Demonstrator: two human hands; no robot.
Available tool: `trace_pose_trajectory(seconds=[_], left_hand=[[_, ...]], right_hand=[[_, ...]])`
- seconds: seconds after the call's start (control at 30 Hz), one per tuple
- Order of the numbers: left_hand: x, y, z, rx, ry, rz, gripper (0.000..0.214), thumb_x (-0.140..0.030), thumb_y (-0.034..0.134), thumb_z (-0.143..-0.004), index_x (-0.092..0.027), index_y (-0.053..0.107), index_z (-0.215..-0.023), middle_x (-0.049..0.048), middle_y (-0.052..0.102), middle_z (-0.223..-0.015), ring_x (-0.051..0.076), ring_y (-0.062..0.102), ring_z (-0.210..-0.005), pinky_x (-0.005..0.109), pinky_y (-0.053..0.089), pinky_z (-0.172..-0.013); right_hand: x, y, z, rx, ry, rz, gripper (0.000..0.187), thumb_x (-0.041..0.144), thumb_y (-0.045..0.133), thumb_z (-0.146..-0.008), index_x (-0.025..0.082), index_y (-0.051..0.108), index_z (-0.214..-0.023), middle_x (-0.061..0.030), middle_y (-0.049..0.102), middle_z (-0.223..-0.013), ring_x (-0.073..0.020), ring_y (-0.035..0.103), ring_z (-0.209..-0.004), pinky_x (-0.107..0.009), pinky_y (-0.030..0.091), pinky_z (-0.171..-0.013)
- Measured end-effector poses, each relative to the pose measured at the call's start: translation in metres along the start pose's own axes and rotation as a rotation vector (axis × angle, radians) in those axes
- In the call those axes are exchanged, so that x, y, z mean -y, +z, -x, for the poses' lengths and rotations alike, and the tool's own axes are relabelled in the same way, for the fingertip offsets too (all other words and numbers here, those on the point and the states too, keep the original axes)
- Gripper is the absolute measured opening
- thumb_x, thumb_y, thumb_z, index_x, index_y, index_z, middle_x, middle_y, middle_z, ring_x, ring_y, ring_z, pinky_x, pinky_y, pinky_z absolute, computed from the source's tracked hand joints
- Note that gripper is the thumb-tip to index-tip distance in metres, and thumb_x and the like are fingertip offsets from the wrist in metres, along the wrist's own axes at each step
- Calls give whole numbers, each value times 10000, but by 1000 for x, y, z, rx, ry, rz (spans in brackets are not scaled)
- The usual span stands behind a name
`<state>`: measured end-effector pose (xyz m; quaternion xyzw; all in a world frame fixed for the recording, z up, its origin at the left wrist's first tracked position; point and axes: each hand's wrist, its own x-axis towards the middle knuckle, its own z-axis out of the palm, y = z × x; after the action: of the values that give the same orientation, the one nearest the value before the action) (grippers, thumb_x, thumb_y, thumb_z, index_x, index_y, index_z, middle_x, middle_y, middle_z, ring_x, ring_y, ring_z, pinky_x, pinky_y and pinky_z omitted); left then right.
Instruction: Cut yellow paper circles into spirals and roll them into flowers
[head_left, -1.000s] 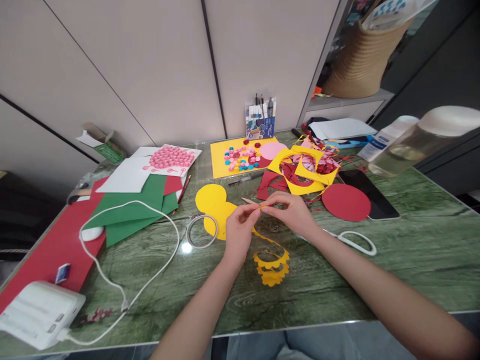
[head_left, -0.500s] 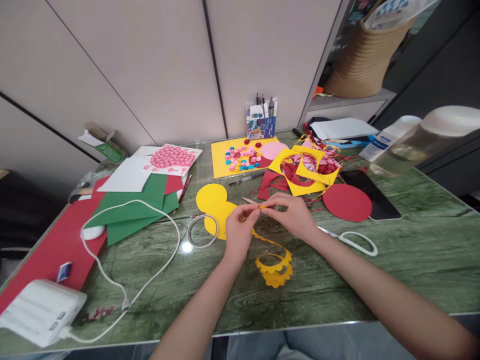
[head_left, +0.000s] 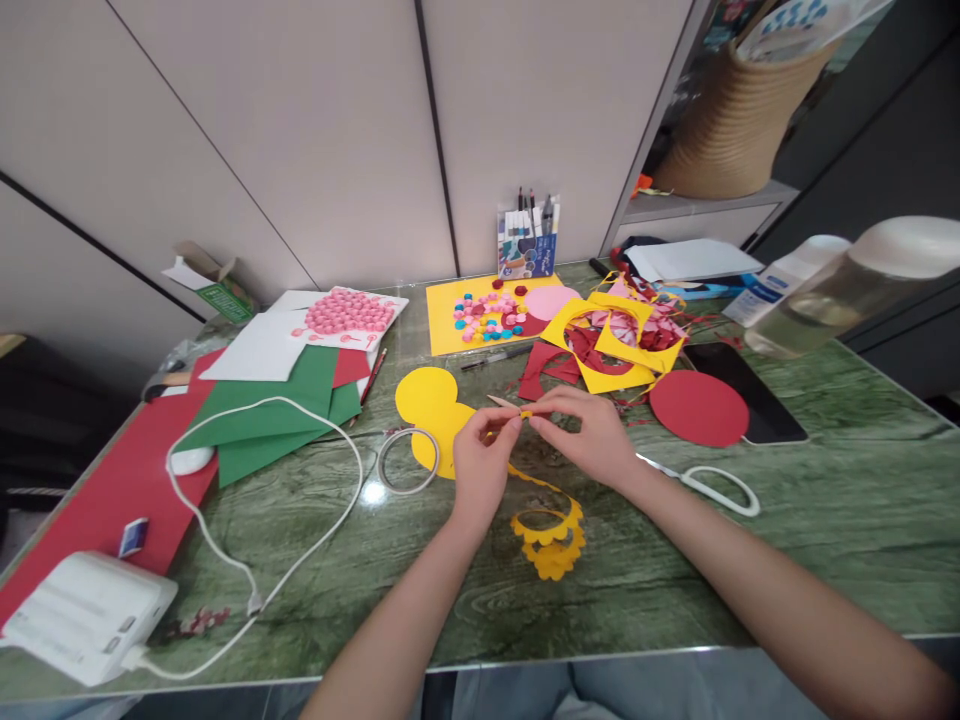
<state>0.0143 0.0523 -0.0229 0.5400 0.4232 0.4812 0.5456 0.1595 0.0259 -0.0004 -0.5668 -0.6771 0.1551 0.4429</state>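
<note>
My left hand and my right hand meet above the middle of the table, fingertips pinched together. Between them is the small rolled end of a yellow scalloped paper strip. The rest of the strip trails from under my left hand and hangs in loose coils nearer to me. A pale pointed tip, perhaps of a stick, shows just beyond the fingertips; what it belongs to is hidden. Yellow paper circles lie left of my left hand, partly under it. White-handled scissors lie beside my right forearm.
A tape roll, green paper and a white cable lie on the left. Small rolled paper flowers cover a yellow sheet behind. Paper scraps, a red circle, a phone and a bottle are rightward.
The whole view has shifted slightly. Both hands keep their pinch on the strip's end, with the right fingertips a little shifted; the hanging coils have barely moved.
</note>
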Motion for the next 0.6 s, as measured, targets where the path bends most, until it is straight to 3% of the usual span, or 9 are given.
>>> trace_pose_trajectory(seconds=[0.6], left_hand=[[-9,4,6,33,-15,-36,78,-207,623,-754,-162,670,-798,42,684,-815,161,615,-772,286,479,-749]], right_hand=[[-3,5,4,-98,-32,114,146,155,603,-779,221,726,-819,-49,702,-789,-214,639,-758,-341,485,-714]])
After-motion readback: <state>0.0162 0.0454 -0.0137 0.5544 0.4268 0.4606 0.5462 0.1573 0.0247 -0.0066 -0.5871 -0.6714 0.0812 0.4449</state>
